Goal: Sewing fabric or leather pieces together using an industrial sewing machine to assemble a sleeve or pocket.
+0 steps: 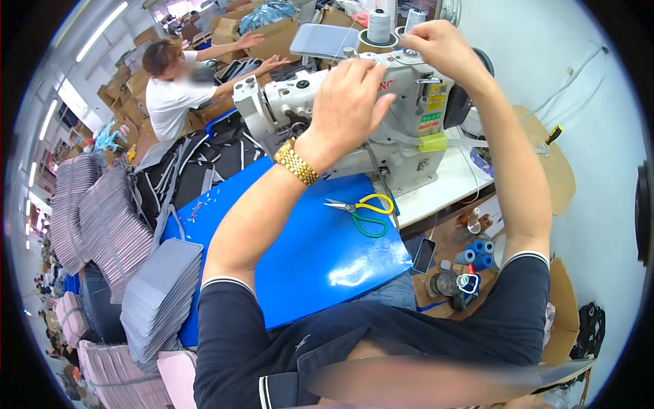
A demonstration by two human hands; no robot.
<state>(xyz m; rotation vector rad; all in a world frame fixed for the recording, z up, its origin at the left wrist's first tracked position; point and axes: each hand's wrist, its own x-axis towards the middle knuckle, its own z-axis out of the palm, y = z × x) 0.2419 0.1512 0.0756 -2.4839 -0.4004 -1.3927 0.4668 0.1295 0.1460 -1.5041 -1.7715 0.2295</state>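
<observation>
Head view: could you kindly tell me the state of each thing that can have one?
Left hand, raised
Right hand, raised
Sewing machine, upright, running unclear
Pale thread cone, upright
Scissors, blades slightly open
Phone, screen dark
Grey panels, stacked
Striped bundles, piled
Ceiling light, lit

Sewing workshop, factory-scale. Heavy sewing machine [407, 102] with pale thread cones [379, 27] on top; blue tabletop [286, 273] alongside, yellow-and-green scissors [373, 217] on it. Strapped striped bundles [116, 225] and stacked gray panels [160, 300] at left. Cardboard boxes [272, 39] and co-worker [167, 105] in white shirt behind. Tube lights [102, 31] run down long, crowded room.
</observation>
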